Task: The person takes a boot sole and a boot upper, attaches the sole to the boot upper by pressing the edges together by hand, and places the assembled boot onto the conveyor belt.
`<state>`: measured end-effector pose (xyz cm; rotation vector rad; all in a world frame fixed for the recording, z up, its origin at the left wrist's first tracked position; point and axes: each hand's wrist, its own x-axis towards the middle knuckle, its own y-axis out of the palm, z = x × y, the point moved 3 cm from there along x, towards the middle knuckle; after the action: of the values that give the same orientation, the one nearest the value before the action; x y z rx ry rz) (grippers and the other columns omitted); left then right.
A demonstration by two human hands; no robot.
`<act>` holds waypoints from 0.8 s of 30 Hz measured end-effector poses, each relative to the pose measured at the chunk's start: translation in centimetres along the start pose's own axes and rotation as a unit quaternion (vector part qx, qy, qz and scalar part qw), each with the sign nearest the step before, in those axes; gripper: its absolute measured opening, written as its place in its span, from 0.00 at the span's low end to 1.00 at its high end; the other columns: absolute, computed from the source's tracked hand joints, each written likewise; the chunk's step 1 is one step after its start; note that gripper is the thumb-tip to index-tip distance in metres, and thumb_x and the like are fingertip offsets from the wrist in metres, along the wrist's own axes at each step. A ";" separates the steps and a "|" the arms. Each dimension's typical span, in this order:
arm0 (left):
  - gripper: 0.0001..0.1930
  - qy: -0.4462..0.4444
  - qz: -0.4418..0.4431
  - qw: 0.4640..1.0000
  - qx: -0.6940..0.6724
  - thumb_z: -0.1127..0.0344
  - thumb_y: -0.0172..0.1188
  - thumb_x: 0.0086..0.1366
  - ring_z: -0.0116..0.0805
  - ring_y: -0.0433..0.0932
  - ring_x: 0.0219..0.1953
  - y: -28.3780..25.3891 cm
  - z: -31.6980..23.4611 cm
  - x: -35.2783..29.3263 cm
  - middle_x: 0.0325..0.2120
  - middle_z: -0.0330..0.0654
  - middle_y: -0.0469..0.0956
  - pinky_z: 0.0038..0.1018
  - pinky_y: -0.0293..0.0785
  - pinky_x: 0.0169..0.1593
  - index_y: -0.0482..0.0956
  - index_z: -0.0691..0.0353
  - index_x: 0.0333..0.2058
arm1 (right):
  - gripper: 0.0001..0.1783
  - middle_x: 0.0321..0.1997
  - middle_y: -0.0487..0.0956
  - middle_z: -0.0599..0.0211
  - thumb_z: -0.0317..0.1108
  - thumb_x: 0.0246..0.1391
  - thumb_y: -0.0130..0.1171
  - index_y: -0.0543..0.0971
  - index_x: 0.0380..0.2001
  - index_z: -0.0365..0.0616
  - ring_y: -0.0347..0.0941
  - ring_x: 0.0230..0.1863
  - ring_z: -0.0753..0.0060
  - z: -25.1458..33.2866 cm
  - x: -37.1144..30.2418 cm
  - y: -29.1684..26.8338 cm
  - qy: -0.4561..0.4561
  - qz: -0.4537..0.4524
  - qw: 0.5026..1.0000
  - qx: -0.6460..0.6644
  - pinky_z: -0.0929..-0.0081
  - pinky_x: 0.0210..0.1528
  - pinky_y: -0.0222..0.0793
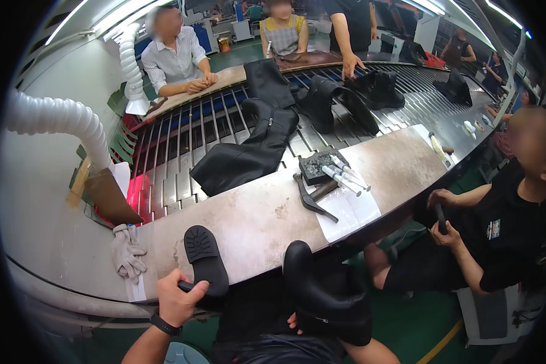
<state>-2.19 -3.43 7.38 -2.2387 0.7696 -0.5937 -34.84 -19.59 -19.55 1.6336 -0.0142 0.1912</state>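
A black sole (206,252) is gripped at its near end by the left hand (179,298) at the edge of the bench (261,236), its long axis running away from the hand. To the right, a black boot (330,303) is pointed toe-first benchward, nearer the right hand (295,323), whose grip is mostly hidden and cannot be told.

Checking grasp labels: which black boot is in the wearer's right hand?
The black boot at lower centre, nearest the wearer, right hand partly visible beneath it. The other boots are beyond the board, on the slatted conveyor.
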 end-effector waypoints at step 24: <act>0.26 -0.057 0.108 0.991 0.048 0.47 0.79 0.56 0.54 0.83 0.26 2.8 0.4 0.0 0.20 0.57 0.81 0.43 0.77 0.34 0.78 0.66 0.24 | 0.30 0.70 0.73 0.34 0.46 0.75 0.51 0.70 0.69 0.35 0.73 0.68 0.34 0.5 0.2 -0.4 0.019 0.013 1.000 0.019 0.36 0.66 0.76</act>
<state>-2.95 -4.86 5.04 -2.0492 0.8919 -0.3861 -34.55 -20.00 -19.97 1.6687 -0.0033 0.2436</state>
